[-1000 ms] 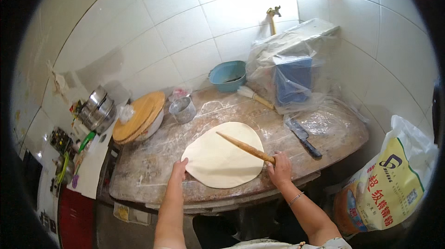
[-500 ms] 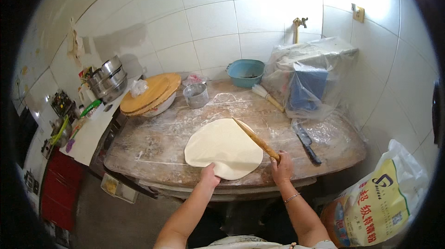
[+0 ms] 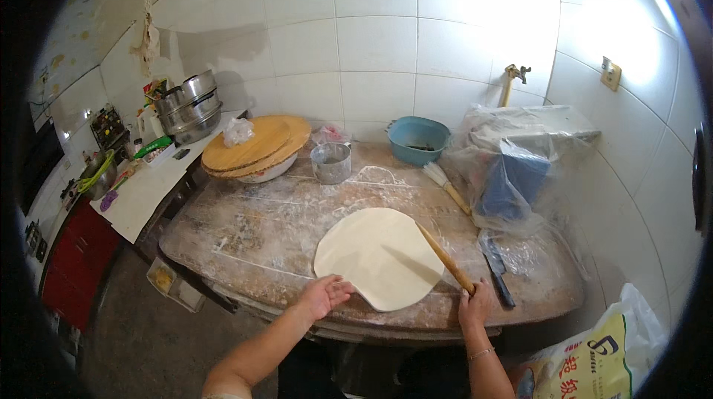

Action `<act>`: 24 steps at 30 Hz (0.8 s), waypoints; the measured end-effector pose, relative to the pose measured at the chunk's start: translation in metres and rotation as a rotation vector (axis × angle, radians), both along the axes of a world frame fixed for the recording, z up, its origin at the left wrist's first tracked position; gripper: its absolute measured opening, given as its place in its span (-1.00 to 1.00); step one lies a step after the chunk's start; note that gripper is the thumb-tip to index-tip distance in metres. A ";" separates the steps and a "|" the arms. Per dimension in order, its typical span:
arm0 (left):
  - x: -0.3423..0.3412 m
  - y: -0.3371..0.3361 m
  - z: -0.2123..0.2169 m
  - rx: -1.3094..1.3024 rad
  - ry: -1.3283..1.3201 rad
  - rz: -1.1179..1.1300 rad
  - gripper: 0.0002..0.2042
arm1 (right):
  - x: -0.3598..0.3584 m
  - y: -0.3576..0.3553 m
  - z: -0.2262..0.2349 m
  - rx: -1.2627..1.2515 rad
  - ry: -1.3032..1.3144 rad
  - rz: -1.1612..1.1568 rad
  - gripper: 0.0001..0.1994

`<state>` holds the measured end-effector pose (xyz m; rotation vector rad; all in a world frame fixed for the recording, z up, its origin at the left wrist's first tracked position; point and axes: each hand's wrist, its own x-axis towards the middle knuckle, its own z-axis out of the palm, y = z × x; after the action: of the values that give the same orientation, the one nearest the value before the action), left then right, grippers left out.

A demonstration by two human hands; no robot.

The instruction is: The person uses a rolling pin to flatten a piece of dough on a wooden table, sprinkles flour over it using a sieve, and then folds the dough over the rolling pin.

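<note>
A broad flat sheet of pale dough (image 3: 375,258) lies near the front edge of a floured wooden table (image 3: 245,228). My right hand (image 3: 475,302) is closed round the near end of a wooden rolling pin (image 3: 449,262), which slants away to the far left along the dough's right side. Its far end is at the dough's upper right edge, and a shadow falls across the sheet. My left hand (image 3: 327,296) is at the dough's lower left edge, fingers stretched out and holding nothing. Whether its fingertips touch the dough I cannot tell.
A black-handled knife (image 3: 499,276) lies right of the rolling pin. Farther back are a brush (image 3: 445,185), a blue basin (image 3: 420,139), a metal ring-shaped tin (image 3: 330,163), and round wooden boards (image 3: 256,143) over a bowl. A plastic-covered machine (image 3: 512,176) stands at right, a flour sack (image 3: 594,354) below.
My left hand has let go of the dough's near edge and opened. The dough's near-left fold now lies flatter. The view has shifted, so everything sits differently in the frame.
</note>
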<state>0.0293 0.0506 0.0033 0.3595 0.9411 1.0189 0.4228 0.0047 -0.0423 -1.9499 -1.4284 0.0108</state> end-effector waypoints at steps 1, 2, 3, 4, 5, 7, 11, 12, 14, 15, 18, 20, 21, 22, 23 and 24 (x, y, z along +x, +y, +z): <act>-0.009 0.017 0.010 0.031 0.078 0.059 -0.75 | -0.002 -0.002 0.000 0.015 -0.008 0.000 -0.73; -0.018 0.033 0.024 0.098 0.184 0.091 -0.76 | -0.005 -0.004 0.001 0.033 -0.016 0.003 -0.73; -0.023 0.053 0.036 0.163 0.284 0.120 -0.78 | -0.005 -0.005 0.004 0.049 -0.031 0.003 -0.74; -0.024 0.078 0.047 0.250 0.478 0.141 -0.76 | -0.005 -0.004 0.009 0.005 -0.007 0.014 -0.72; -0.022 0.107 0.054 0.335 0.666 0.159 -0.74 | -0.003 -0.005 0.015 -0.041 0.011 0.019 -0.71; -0.040 0.177 0.041 0.662 1.245 0.006 -0.53 | -0.002 -0.003 0.018 -0.132 0.026 0.036 -0.69; -0.027 0.265 0.056 0.827 1.928 -0.026 -0.46 | -0.002 0.000 0.017 -0.088 -0.113 0.064 -0.68; -0.025 0.283 0.058 0.777 1.969 -0.077 -0.46 | -0.002 -0.002 0.020 -0.108 -0.106 0.061 -0.67; -0.025 0.318 0.062 0.664 1.914 -0.099 -0.44 | -0.001 -0.002 0.018 -0.123 -0.063 0.046 -0.66; -0.033 0.324 0.058 0.594 1.897 -0.116 -0.42 | -0.003 -0.001 0.017 -0.123 -0.066 0.042 -0.66; -0.044 0.333 0.048 0.747 1.876 -0.166 -0.68 | -0.004 -0.001 0.018 -0.142 -0.100 0.036 -0.66; -0.048 0.317 0.050 0.930 1.888 -0.082 -0.84 | -0.007 0.004 0.024 -0.143 -0.089 0.019 -0.67; -0.052 0.308 0.047 0.923 1.886 -0.111 -0.84 | -0.009 0.003 0.025 -0.138 -0.082 0.009 -0.67; -0.056 0.296 0.045 0.914 1.884 -0.141 -0.84 | -0.007 0.001 0.021 -0.156 -0.018 0.016 -0.68; -0.060 0.283 0.047 0.908 1.883 -0.164 -0.83 | -0.005 0.003 0.016 -0.130 -0.027 -0.008 -0.68; -0.058 0.264 0.047 1.020 1.848 -0.105 -0.87 | -0.002 0.004 0.009 -0.109 -0.041 -0.039 -0.67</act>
<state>-0.0282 0.3146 0.0500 2.4364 1.8386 0.7974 0.4208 0.0090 -0.0330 -2.0773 -1.4427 0.0315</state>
